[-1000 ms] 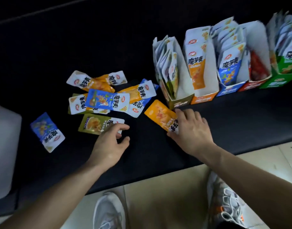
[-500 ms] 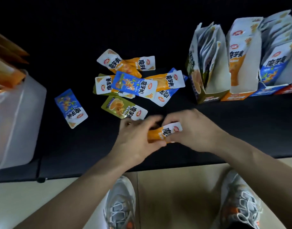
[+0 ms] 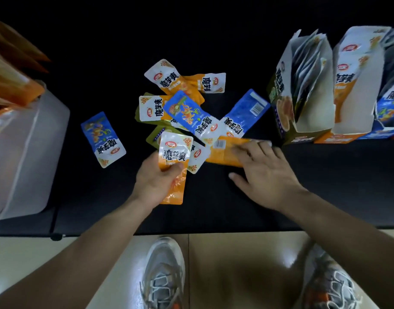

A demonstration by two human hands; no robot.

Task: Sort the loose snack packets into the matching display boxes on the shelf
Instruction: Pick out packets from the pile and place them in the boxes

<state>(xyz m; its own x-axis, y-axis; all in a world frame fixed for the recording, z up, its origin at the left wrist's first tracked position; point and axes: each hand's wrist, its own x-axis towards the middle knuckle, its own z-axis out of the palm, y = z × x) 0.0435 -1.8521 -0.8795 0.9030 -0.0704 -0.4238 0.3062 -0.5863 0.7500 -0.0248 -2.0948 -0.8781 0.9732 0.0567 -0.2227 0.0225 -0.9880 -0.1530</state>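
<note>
My left hand (image 3: 154, 181) holds an orange snack packet (image 3: 174, 152) upright, just in front of the pile. My right hand (image 3: 264, 175) lies with its fingers flat on a second orange packet (image 3: 225, 151), which lies back side up on the black shelf (image 3: 325, 186); the thumb stays apart from it. The pile of loose packets (image 3: 185, 108) mixes orange, blue and green ones. A lone blue packet (image 3: 103, 139) lies to the left. At the right stand the green display box (image 3: 287, 108), the orange display box (image 3: 356, 85) and the blue display box (image 3: 390, 108), each holding packets.
A translucent white bin (image 3: 28, 152) sits at the left with orange packets (image 3: 10, 88) sticking out of it. The shelf's front edge runs across below my hands. Under it are the tiled floor (image 3: 236, 264) and my shoes (image 3: 162, 275).
Both hands held one orange packet half a second ago. Now the left hand alone holds it, and the right hand has moved onto another orange packet at the pile's edge.
</note>
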